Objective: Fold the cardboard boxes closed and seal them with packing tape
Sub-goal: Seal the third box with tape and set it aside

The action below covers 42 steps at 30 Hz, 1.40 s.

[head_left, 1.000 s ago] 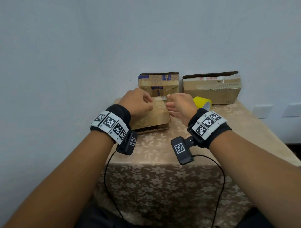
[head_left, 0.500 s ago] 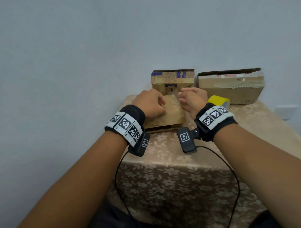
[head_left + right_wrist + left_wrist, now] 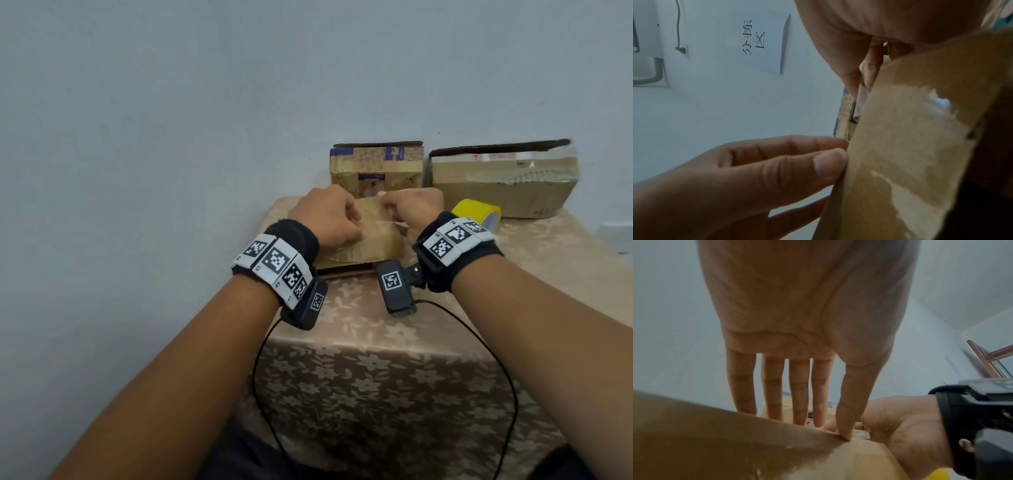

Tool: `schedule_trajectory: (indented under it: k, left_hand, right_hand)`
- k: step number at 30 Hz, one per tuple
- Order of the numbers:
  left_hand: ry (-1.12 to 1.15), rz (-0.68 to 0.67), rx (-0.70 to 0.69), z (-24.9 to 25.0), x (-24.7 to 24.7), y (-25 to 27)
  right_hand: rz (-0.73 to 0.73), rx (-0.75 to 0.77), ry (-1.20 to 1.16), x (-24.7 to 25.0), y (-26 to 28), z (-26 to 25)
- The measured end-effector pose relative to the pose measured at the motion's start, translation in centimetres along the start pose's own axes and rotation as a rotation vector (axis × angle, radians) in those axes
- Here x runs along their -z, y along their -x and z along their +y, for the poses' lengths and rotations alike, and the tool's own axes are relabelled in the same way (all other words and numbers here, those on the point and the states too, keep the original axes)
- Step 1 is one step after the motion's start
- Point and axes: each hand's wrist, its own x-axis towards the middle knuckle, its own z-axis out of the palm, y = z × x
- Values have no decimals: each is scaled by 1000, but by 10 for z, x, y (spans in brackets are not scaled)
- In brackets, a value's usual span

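A flat brown cardboard box [image 3: 370, 240] with old clear tape on its top lies at the table's back left. My left hand [image 3: 356, 222] holds its far left edge: the thumb [image 3: 844, 433] presses on top while the straight fingers reach over the far side. In the right wrist view that thumb and forefinger [image 3: 830, 162] pinch the cardboard edge [image 3: 900, 146]. My right hand [image 3: 387, 202] pinches the box's far edge with thumb and fingers [image 3: 851, 81]. A yellow tape roll [image 3: 478, 214] lies just right of my right wrist.
Two more cardboard boxes stand against the wall: a small one with blue print [image 3: 376, 168] behind the hands and a longer one [image 3: 503, 181] to its right. The table [image 3: 376, 325] has a floral cloth. Camera cables hang over its front edge.
Both hands have kept to the flat box. The right hand has shifted from the box's right side up to its far edge, closer to the left hand.
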Motion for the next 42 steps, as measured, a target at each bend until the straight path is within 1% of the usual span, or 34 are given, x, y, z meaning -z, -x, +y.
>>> schedule_trajectory:
  k: [4,9,12,14,17,21,25,27,30,32,35,37,39,42]
  left_hand:
    - [-61,-14,-8,-1,1,1]
    - [-177,-99,-21,-2,4,0]
    - [-197,-80,-34,-1,5,0]
    - [-198,-72,-32,-3,5,-1]
    - [-205,-76,-22,-3,5,-1]
    - [-218,-123,-48,-3,5,1]
    - [-263,-171,-120,-8,5,4]
    - [-231,-160,-106,-12,7,2]
    - [-205,-146,-45,-19,8,-3]
    - [-231,-198,-20,-23,8,-5]
    - [-325,-325,-6,-26,2,-4]
    - [-386,-365,10,-29,-4,-4]
    - [-401,-316,-7,-31,-8,-4]
    - [-353,-154,-87,-35,-5,-6]
  right_hand:
    - [2,50,46,-3,-4,3]
    - [-16,179,83,-9,1,-5]
    - [-55,247,88,-10,10,-12]
    - [-108,303,29,-9,17,-22]
    - [-131,334,-111,-5,31,-41]
    - [-143,329,-180,4,45,-50]
    - [-130,268,-91,14,46,-38]
    - [-127,207,-58,16,42,-29]
    - [-143,140,-33,18,40,-21]
    - [-159,104,-50,18,39,-21]
    - [-175,62,-81,17,39,-22]
    - [-182,52,-98,17,39,-22]
    - [-191,58,-120,18,39,-23]
    - [-212,83,-164,20,38,-24]
